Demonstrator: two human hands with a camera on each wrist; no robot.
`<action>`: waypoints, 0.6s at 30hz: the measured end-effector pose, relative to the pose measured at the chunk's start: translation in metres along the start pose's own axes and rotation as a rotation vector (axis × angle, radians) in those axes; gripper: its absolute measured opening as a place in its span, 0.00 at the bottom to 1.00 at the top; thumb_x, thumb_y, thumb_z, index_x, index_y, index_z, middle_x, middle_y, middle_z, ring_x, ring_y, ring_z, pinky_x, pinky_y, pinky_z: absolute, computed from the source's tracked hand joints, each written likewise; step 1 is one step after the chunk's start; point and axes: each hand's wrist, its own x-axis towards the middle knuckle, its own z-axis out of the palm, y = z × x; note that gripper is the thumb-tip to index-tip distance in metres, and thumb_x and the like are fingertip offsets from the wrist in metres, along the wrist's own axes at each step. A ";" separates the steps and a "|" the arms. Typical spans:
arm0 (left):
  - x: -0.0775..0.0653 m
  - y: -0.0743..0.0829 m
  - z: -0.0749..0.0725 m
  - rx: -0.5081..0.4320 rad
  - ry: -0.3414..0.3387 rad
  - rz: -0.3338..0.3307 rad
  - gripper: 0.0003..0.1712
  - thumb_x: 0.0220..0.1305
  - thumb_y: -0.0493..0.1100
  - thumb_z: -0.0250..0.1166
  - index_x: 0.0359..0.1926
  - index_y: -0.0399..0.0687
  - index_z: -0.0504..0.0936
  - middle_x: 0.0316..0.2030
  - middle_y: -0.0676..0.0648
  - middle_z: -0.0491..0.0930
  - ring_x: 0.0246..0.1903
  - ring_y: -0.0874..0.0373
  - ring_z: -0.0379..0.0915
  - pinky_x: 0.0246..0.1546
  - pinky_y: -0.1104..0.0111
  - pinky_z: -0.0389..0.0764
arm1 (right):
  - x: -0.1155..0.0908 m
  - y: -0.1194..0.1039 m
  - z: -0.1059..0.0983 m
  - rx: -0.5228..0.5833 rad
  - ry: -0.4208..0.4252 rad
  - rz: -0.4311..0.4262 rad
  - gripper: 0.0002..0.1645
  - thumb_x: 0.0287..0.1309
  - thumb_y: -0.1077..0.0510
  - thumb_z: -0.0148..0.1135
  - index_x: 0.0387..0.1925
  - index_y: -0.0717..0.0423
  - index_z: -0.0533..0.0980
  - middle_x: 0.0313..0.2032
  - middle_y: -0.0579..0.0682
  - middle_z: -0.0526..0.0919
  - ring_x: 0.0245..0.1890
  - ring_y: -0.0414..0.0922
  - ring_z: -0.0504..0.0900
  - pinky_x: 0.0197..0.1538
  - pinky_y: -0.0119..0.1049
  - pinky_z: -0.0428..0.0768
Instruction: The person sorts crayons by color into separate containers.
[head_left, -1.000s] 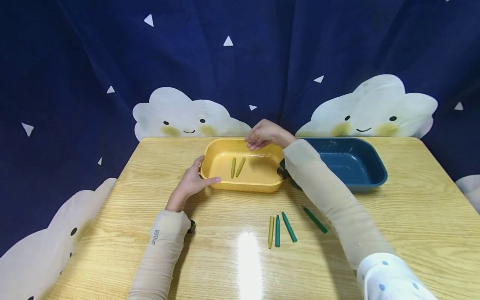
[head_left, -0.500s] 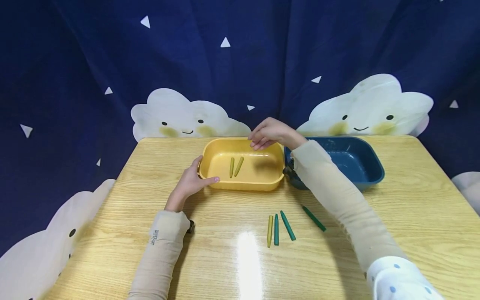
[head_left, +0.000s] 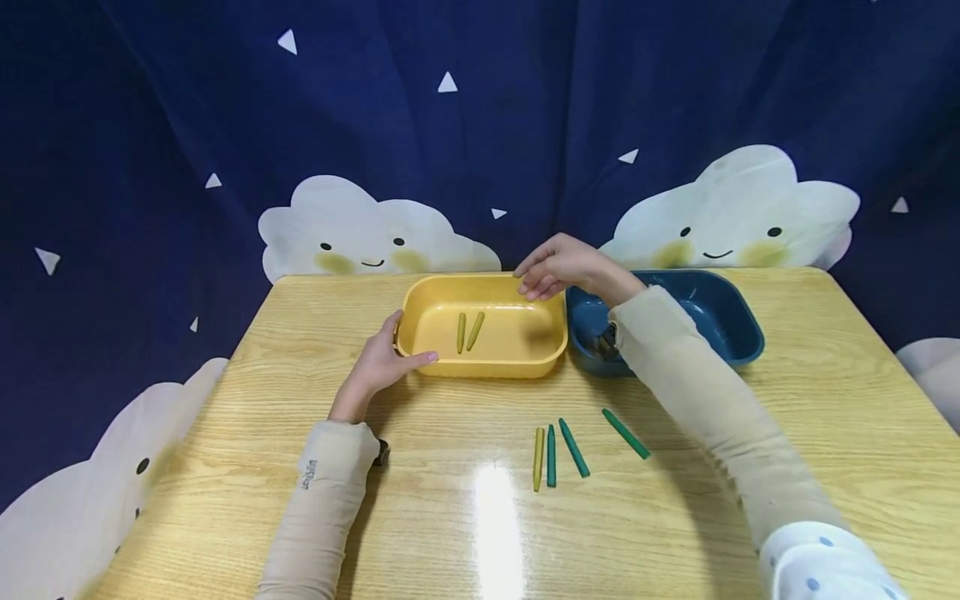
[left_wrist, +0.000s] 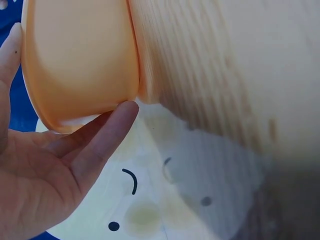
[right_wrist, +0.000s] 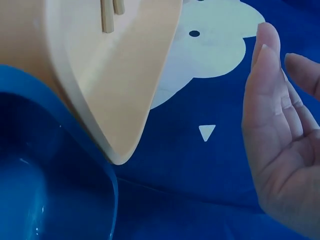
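My left hand (head_left: 377, 362) holds the left end of a yellow plastic tub (head_left: 495, 368), its thumb by the front corner and its fingers along the side. In the left wrist view, fingertips of the left hand (left_wrist: 60, 160) touch the tub's rim. Two yellow crayons (head_left: 476, 331) lie inside on the tub's floor. Above the tub's back right corner hovers my right hand (head_left: 566, 265), fingers loosely bent and holding nothing. The right wrist view has this right hand (right_wrist: 280, 135) apart from both tubs, its palm bare.
A dark blue tub (head_left: 720, 312) stands against the yellow one's right side, partly hidden by the right forearm. On the wooden table (head_left: 435, 500) in front lie a yellow crayon (head_left: 537, 460) and three green crayons (head_left: 573, 447). A blue cloud-print curtain (head_left: 412, 125) hangs behind.
My right hand has shifted right over the yellow tub's rim toward the blue tub. The left hand keeps its hold, and the crayons lie as before.
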 end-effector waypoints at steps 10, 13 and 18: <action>0.000 -0.001 0.001 -0.008 0.008 0.018 0.59 0.49 0.53 0.70 0.69 0.36 0.42 0.63 0.32 0.56 0.59 0.43 0.59 0.57 0.55 0.63 | -0.025 0.010 0.004 -0.029 -0.041 -0.068 0.18 0.56 0.68 0.54 0.48 0.72 0.73 0.31 0.58 0.83 0.27 0.47 0.83 0.32 0.37 0.81; 0.000 -0.001 0.001 -0.009 0.007 0.019 0.59 0.49 0.53 0.70 0.69 0.36 0.42 0.63 0.32 0.56 0.59 0.43 0.59 0.57 0.55 0.63 | -0.031 0.016 0.005 -0.044 -0.059 -0.086 0.19 0.56 0.67 0.55 0.49 0.74 0.72 0.31 0.57 0.83 0.28 0.47 0.83 0.33 0.37 0.80; 0.000 -0.001 0.002 0.000 0.006 0.018 0.60 0.49 0.53 0.70 0.69 0.35 0.41 0.64 0.32 0.55 0.60 0.43 0.59 0.57 0.55 0.63 | -0.041 0.027 0.005 -0.063 -0.100 -0.140 0.19 0.57 0.66 0.54 0.49 0.73 0.71 0.32 0.57 0.83 0.31 0.50 0.83 0.35 0.39 0.80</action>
